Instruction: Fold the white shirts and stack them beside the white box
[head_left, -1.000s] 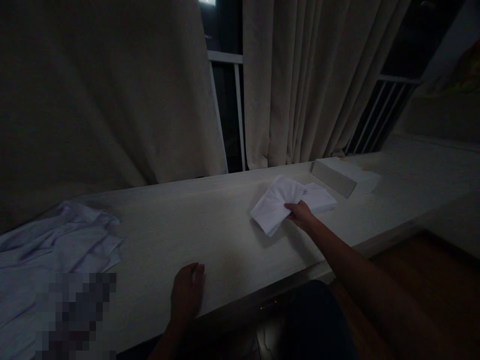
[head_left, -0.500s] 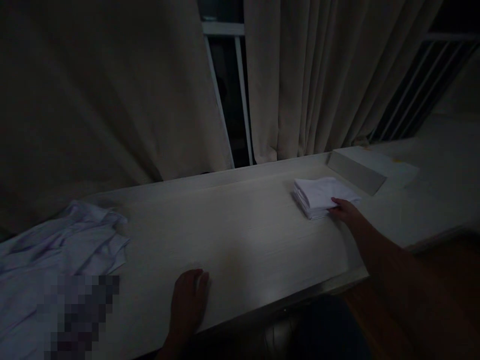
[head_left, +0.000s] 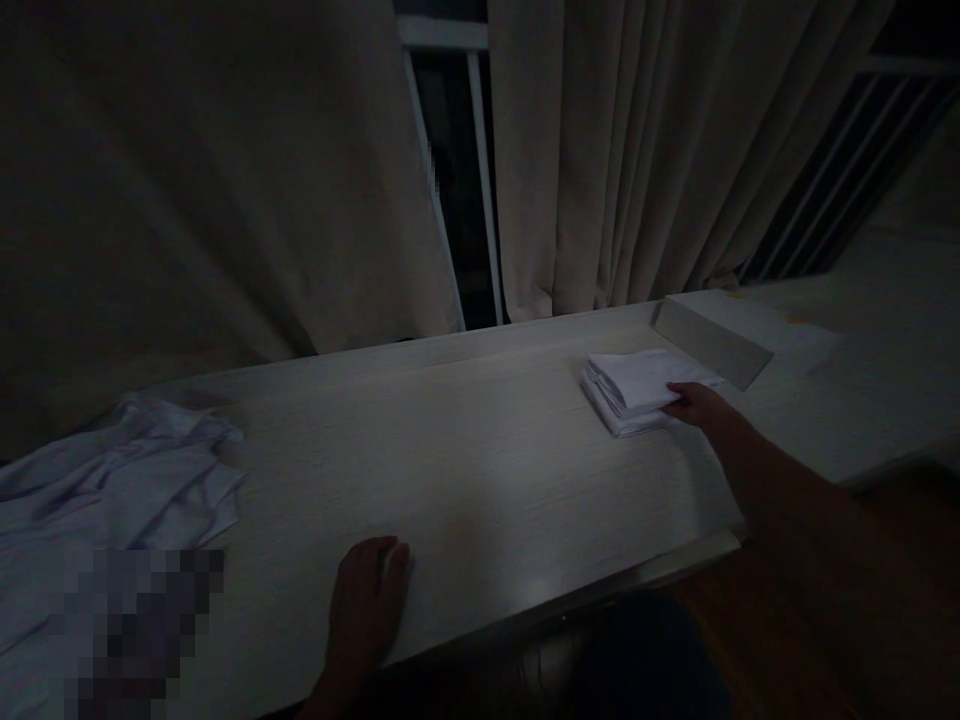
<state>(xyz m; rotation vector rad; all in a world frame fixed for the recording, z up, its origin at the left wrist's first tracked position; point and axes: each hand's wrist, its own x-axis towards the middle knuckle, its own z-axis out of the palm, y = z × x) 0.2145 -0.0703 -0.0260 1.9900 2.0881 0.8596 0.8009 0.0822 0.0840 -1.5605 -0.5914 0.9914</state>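
Resting on folded white cloth stack (head_left: 634, 388): right hand (head_left: 694, 402) fingers.

- A stack (head_left: 634, 388) of folded white cloth lies on the pale wooden counter (head_left: 465, 450), toward its far right end, in dim light.
- The folds sit squarely one on another, layered edges showing along the stack's near-left side; the top piece lies flat and smooth.
- The stack sits just short of a low raised block (head_left: 709, 340) on the counter, close to it.
- The right hand (head_left: 694, 402) rests its fingertips on the stack's near right corner.
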